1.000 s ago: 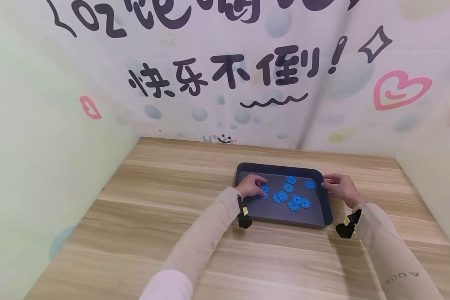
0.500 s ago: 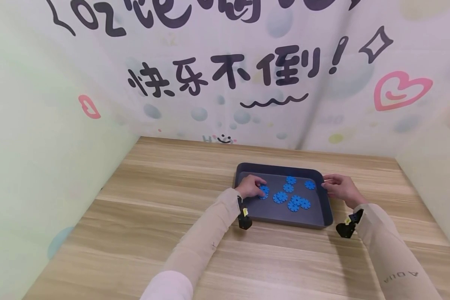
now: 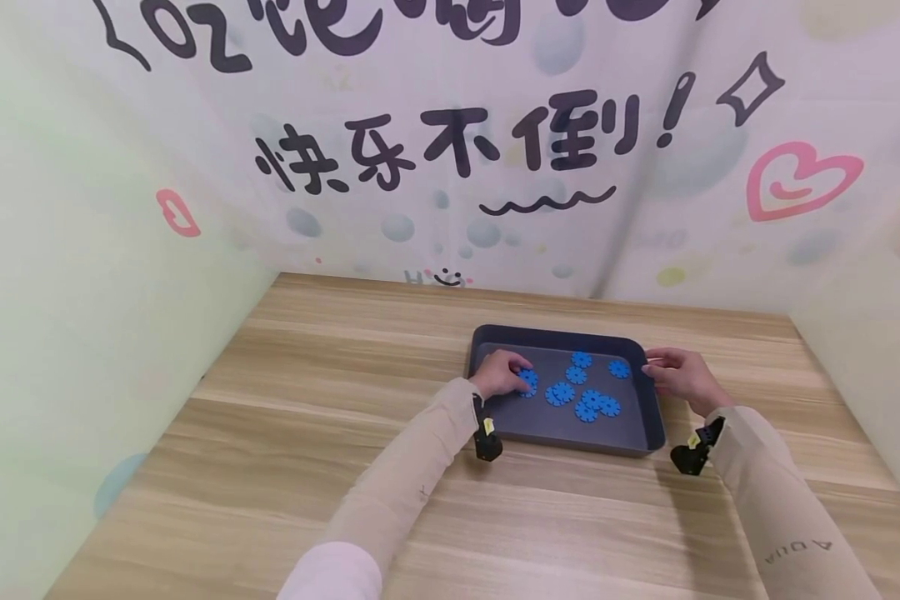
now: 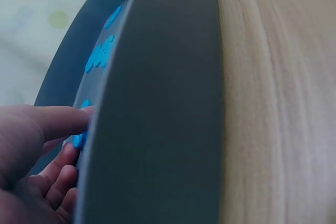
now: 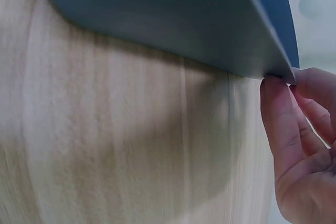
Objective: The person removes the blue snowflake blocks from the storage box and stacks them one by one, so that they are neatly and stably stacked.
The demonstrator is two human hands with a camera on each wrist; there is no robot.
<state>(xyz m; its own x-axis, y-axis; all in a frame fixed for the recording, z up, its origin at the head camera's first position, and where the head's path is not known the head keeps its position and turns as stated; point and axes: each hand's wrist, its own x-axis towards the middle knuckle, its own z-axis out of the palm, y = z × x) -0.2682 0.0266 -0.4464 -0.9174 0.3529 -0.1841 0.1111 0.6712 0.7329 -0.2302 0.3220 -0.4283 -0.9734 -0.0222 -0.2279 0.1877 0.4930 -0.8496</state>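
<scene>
Inside the dark grey tray (image 3: 570,442), at its left end, my left hand (image 3: 499,372) has thumb and fingers around a blue notched disc (image 3: 528,381). In the left wrist view the thumb (image 4: 68,121) partly covers that blue disc (image 4: 79,140), and the near tray wall hides the rest of the hold. At the far right corner my right hand (image 3: 684,379) grips the tray's rim between thumb and fingers, which the right wrist view shows closely at the tray wall (image 5: 173,14). Several more blue discs (image 3: 591,400) lie flat in the tray, some overlapping.
The tray stands on a wood-grain table (image 3: 330,392) toward its back right. A printed cloth (image 3: 450,233) hangs behind the table, and pale walls (image 3: 60,333) close both sides. Each wrist carries a small black camera (image 3: 487,442).
</scene>
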